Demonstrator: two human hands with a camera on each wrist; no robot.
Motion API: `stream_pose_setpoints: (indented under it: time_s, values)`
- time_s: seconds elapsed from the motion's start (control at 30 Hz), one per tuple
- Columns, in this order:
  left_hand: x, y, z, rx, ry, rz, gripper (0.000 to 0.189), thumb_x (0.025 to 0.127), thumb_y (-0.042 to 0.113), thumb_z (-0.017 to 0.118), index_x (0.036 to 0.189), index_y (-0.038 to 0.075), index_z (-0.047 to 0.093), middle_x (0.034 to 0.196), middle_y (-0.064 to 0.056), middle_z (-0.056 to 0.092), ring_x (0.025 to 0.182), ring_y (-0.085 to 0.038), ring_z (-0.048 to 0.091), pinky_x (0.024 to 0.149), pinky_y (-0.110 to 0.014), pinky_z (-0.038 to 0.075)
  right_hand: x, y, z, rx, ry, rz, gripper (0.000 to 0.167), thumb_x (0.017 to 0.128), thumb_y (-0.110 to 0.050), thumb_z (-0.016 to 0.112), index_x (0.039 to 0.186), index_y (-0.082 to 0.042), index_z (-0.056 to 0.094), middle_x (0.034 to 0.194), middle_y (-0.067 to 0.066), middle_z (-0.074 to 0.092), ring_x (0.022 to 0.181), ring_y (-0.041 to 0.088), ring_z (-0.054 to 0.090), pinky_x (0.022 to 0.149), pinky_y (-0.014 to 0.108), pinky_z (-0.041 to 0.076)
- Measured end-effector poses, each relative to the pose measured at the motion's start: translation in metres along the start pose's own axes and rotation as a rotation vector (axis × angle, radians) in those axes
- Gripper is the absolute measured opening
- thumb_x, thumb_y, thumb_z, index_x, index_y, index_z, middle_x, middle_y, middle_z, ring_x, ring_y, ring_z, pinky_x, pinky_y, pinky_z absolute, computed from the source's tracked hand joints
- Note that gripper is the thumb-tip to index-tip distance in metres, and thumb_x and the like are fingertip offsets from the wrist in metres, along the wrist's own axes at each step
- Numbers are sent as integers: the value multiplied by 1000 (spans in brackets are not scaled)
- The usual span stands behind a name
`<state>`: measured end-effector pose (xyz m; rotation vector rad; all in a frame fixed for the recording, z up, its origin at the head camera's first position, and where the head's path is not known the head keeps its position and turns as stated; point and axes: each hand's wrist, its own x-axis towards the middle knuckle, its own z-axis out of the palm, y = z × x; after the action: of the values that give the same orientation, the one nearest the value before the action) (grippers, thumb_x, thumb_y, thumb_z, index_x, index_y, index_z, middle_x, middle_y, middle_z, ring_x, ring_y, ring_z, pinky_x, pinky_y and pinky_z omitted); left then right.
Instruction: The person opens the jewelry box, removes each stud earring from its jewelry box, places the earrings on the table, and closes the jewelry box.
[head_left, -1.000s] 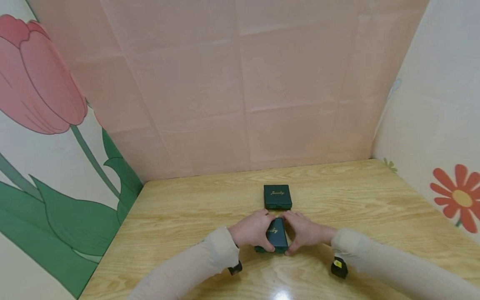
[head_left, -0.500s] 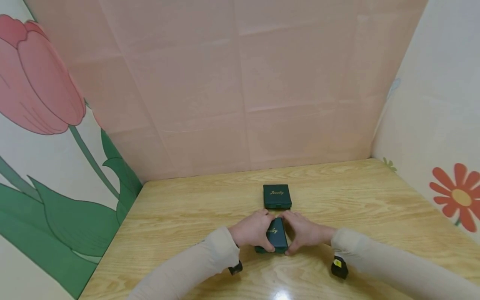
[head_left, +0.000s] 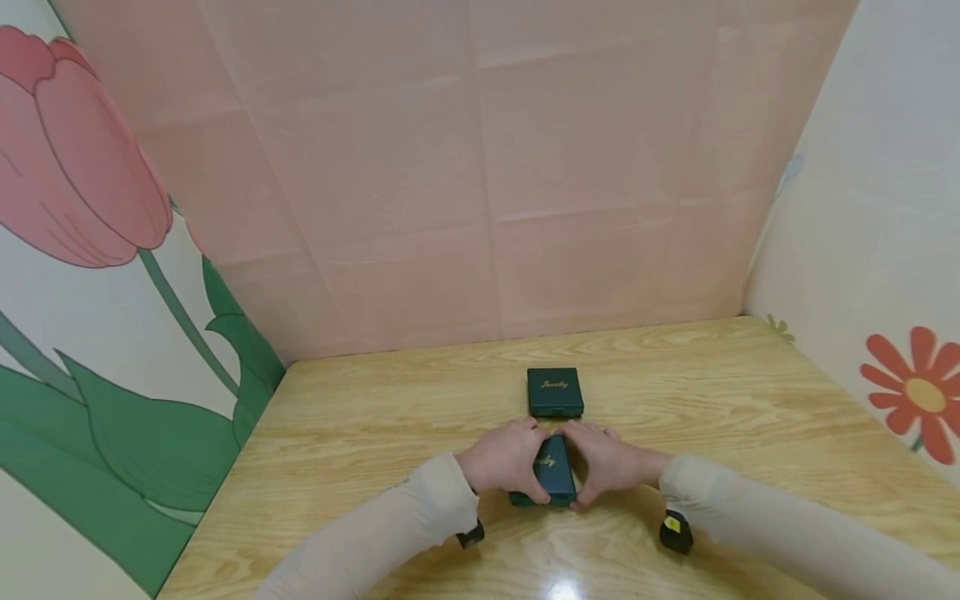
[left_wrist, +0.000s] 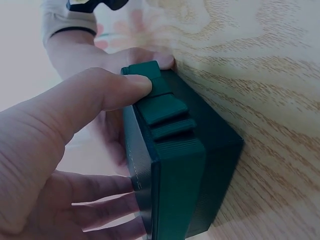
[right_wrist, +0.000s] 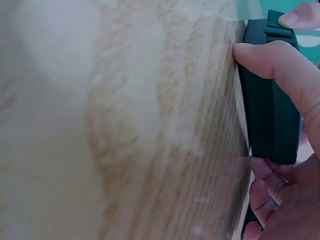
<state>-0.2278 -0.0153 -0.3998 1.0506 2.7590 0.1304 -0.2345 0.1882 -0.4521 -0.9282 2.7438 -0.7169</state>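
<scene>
A dark green jewelry box with gold lettering on its lid lies on the table between both hands. My left hand grips it from the left, thumb at the front and fingers toward the back. In the left wrist view that thumb presses on a green ribbon bow on the box's front side. From the other side my right hand holds the same box, its thumb on the near corner and its fingers curled at the far end, as the right wrist view shows. The left hand covers part of the lettering.
A second dark green jewelry box lies closed just behind the hands. The wood-grain table ends at a pink cloth backdrop. Side panels with a printed tulip and a red flower stand left and right.
Both hands keep their hold on the nearer box, which stays in place. Only a very slight shift of the right wrist shows.
</scene>
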Motion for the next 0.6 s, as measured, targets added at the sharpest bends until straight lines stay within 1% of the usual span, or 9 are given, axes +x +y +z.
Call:
stream_pose_setpoints:
  time_s: [0.1, 0.2, 0.37, 0.6]
  values:
    - [1, -1, 0, -10, 3, 8, 78, 66, 47, 86, 130, 12, 59, 102, 5, 56, 85, -5, 50, 75, -18, 46, 1, 0, 0, 1, -8, 9, 91, 53, -45, 92, 126, -13, 48, 120, 0, 52, 112, 25, 47, 78, 40, 31]
    - [0, -2, 0, -45, 8, 7, 79, 66, 45, 87, 132, 12, 58, 103, 5, 57, 85, -4, 51, 76, -18, 46, 1, 1, 1, 4, -11, 11, 91, 53, -44, 92, 126, -13, 48, 120, -1, 52, 111, 24, 47, 78, 40, 31]
    - [-1, -2, 0, -94, 5, -7, 83, 65, 43, 88, 136, 13, 55, 107, 5, 58, 87, -5, 51, 78, -19, 47, 1, 0, -1, 6, -19, 14, 91, 53, -44, 92, 126, -14, 48, 120, -1, 52, 110, 23, 47, 78, 39, 29]
    - [-1, -2, -1, -94, 6, -7, 83, 65, 43, 88, 136, 13, 55, 105, 5, 58, 86, -4, 51, 78, -19, 46, 1, -2, -2, 6, -14, 0, 89, 53, -42, 93, 126, -13, 48, 119, 0, 52, 109, 24, 47, 77, 40, 30]
